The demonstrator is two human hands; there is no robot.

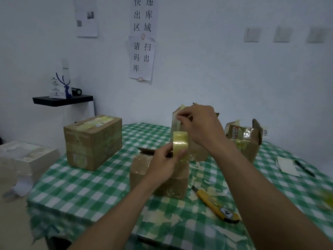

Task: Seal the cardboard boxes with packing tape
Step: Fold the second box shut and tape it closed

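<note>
Over the box [142,170], left hand [163,163] holds tape roll [180,141], strip [175,123] running upward.

On the far wall ahead of me, the upper paper sheet [143,15] reads 快递出库区域 in large black print, two characters to a row. Just below it, the lower paper sheet [141,58] reads 请扫码出库, set the same way. Near right on the tabletop [90,186], the yellow utility knife [214,204] carries a white label with one black character I cannot make out. The far right cardboard box [243,141] bears red characters, too blurred to read, like the small print on the white bag [60,85] on the left shelf [63,101].
</note>
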